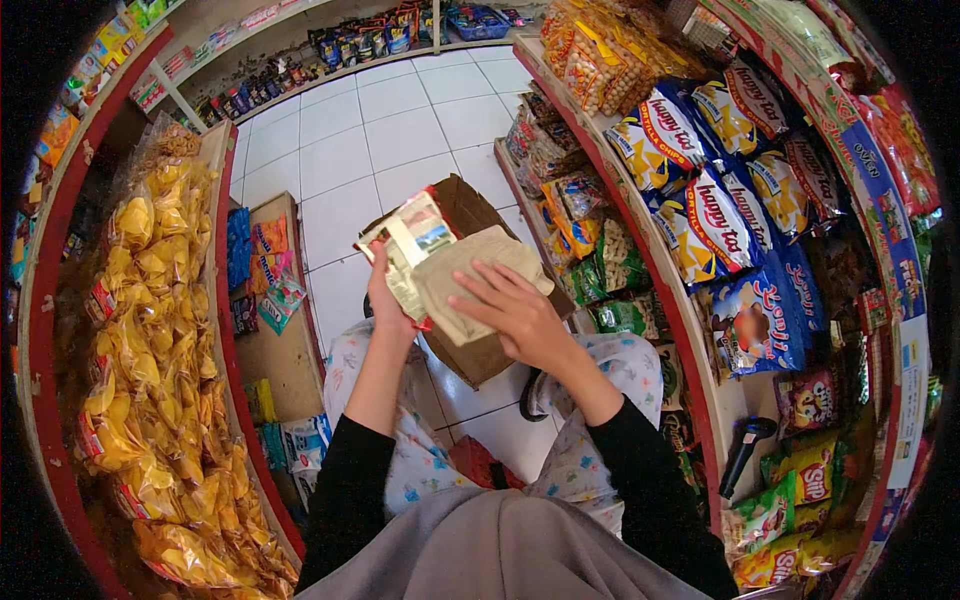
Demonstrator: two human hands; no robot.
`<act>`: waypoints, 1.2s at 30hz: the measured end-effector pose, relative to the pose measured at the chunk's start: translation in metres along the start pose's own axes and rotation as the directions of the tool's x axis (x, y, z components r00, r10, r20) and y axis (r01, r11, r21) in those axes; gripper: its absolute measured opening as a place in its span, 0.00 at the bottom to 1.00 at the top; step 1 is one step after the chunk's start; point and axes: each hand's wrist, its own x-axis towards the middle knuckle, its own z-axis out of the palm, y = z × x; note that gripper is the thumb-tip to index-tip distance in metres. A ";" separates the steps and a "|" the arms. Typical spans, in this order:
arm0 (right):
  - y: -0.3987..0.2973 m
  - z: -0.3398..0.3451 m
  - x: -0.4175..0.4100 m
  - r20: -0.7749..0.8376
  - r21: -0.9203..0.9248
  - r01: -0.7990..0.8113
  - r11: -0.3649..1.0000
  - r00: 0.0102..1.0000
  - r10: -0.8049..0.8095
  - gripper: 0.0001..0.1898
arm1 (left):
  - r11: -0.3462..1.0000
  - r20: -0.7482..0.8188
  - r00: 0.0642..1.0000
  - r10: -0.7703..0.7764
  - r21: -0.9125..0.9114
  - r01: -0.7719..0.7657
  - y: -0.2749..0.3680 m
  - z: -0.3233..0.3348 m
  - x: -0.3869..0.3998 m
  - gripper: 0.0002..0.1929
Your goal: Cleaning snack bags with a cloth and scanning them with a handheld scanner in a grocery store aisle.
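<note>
My left hand (390,296) grips the left edge of a glossy snack packet (409,247), its cream and printed side facing up. With spread fingers, my right hand (514,311) presses a folded beige cloth (476,281) against the packet's right part. The cloth covers much of the packet. Beneath both, an open brown cardboard box (469,199) stands on the tiles between my knees; what it holds is hidden.
Bags of yellow chips (157,360) fill the left shelf. Lower down lie small sweet packets (270,255). Tortilla chip bags (709,217) and a black-handled object (742,454) lie on the right shelf. White floor tiles (337,157) run towards the far shelf (322,86).
</note>
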 end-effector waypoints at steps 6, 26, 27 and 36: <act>0.009 -0.018 -0.008 0.097 -0.020 0.134 0.991 0.987 -0.132 0.31 | 0.992 0.089 0.994 0.068 -0.108 -0.058 0.019 -0.004 -0.001 0.29; 0.032 -0.009 -0.008 -0.619 0.334 -0.269 0.903 0.660 0.425 0.20 | 0.971 0.413 0.894 -0.172 -0.082 0.225 0.011 -0.015 -0.034 0.29; 0.034 -0.009 -0.012 -0.617 0.335 -0.272 0.902 0.660 0.428 0.20 | 0.967 0.424 0.886 -0.186 -0.081 0.241 0.011 -0.014 -0.035 0.29; 0.041 -0.013 -0.024 -0.206 0.406 -0.419 0.812 0.824 0.528 0.10 | 0.977 0.367 0.906 -0.212 0.065 0.202 0.011 -0.012 -0.037 0.31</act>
